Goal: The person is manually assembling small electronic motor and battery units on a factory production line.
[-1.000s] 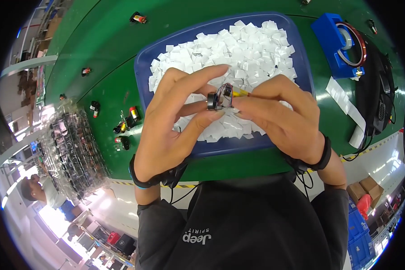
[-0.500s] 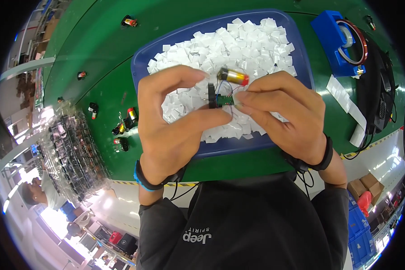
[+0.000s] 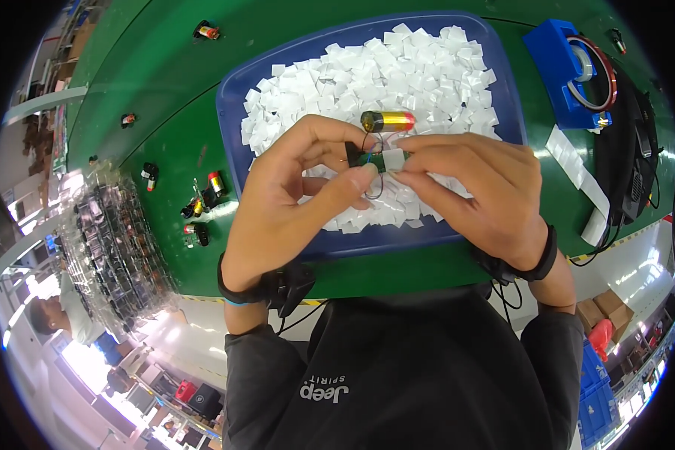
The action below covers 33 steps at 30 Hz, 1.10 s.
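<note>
My left hand [image 3: 289,199] clamps a small green circuit board [image 3: 377,160] low over the tray, while my right hand [image 3: 480,176] pinches its opposite end beside a white square [image 3: 394,159]. From my remote station, I judge that steady fingertips and slack leads [image 3: 370,153] serve best. Just beyond sits a gold cylindrical cell [image 3: 388,121], over the blue tray [image 3: 382,244] of white pieces [image 3: 427,60]; farther right, a blue tape dispenser [image 3: 553,75] stands.

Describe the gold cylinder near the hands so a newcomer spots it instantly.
Find the blue tray of white squares. Over it, just beyond the left hand and right hand, is the gold cylinder. Its red end and shiny round body stand out from those flat squares.
</note>
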Motion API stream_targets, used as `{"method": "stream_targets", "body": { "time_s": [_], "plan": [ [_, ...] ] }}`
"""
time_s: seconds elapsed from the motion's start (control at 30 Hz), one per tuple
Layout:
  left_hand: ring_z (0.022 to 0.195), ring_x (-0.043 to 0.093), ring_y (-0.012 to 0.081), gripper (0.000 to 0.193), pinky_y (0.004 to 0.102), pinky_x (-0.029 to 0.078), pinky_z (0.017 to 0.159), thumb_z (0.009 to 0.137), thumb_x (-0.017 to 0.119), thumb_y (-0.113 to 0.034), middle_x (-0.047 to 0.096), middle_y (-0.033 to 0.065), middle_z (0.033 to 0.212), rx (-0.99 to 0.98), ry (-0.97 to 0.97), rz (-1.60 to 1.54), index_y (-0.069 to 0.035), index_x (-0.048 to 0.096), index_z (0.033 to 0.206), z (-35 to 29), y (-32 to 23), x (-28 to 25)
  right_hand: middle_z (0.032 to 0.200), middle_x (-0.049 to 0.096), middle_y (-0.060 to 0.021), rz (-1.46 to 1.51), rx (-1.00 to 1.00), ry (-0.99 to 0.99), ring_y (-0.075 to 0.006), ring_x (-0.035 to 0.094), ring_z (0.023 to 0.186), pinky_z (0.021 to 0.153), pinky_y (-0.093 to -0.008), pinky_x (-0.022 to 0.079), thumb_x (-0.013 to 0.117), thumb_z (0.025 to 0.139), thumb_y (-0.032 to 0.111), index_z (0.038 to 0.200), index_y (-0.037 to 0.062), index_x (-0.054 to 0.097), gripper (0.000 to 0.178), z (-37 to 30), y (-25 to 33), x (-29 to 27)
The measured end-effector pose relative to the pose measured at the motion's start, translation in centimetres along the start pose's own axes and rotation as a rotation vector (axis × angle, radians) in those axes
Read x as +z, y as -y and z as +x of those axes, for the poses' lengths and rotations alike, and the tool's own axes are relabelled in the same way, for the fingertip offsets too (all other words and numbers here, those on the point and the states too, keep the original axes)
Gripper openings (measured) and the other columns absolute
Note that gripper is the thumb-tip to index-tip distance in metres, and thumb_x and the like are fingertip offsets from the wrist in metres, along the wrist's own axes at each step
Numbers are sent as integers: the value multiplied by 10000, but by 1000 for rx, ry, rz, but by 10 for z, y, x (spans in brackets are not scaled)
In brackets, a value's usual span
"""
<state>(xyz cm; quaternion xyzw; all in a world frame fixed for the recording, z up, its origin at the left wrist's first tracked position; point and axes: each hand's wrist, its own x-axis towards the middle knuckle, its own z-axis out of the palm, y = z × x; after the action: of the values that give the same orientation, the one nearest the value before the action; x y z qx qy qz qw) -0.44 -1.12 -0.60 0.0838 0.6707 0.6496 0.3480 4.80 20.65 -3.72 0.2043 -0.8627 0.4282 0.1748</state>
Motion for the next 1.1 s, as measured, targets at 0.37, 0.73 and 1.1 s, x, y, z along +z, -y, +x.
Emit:
{"method": "stream_targets", "body": {
  "time_s": [0.37,0.73,1.1],
  "plan": [
    [907,595,107,202,266,533,765,861,699,-18,599,22,975,203,-139,208,-45,588,1027,-7,8,10,954,704,-57,377,706,-28,-140,672,835,710,-254,520,689,852,30,1041,3,648,195,12,-2,-16],
    [903,590,125,100,265,512,774,922,598,-23,591,38,971,114,-44,153,-34,569,1016,-9,11,13,980,656,-101,203,-57,44,-260,613,877,729,-357,504,811,703,17,936,53,702,260,13,-5,-6],
    [991,596,142,212,285,450,910,943,549,-14,636,64,1021,-101,26,-519,-4,579,1153,0,3,9,954,733,-81,115,-139,17,-261,611,874,779,-355,526,819,673,-9,885,58,694,255,7,-1,-4]
  ]
}}
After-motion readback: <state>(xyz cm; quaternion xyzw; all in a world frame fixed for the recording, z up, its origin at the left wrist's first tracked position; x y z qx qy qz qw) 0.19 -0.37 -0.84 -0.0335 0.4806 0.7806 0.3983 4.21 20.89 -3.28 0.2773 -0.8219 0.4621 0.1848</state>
